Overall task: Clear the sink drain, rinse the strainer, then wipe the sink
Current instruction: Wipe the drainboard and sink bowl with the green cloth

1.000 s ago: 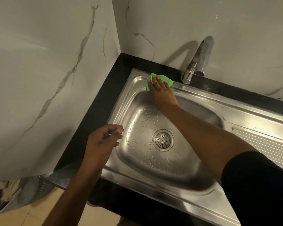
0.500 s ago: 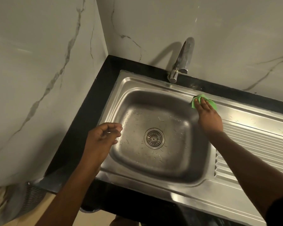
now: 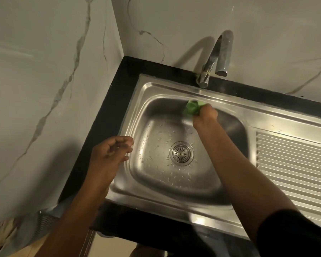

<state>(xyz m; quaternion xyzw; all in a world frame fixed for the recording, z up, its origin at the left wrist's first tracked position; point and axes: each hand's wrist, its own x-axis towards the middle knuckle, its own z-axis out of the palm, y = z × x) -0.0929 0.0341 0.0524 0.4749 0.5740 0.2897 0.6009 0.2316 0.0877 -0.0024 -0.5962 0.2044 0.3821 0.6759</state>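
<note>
A person's right hand (image 3: 205, 114) is gripping a bunched green cloth (image 3: 192, 108), fingers curled round it, and is pressing it to the upper back wall of the steel sink (image 3: 165, 86), just below the faucet (image 3: 218, 58). The sink's long axis is running from the wall corner at left toward the ribbed drainboard (image 3: 293, 164) at right. The strainer (image 3: 181, 153) is sitting flat at the basin's centre. The left hand (image 3: 109, 151) is hovering over the left rim, fingers loosely curled, holding nothing.
</note>
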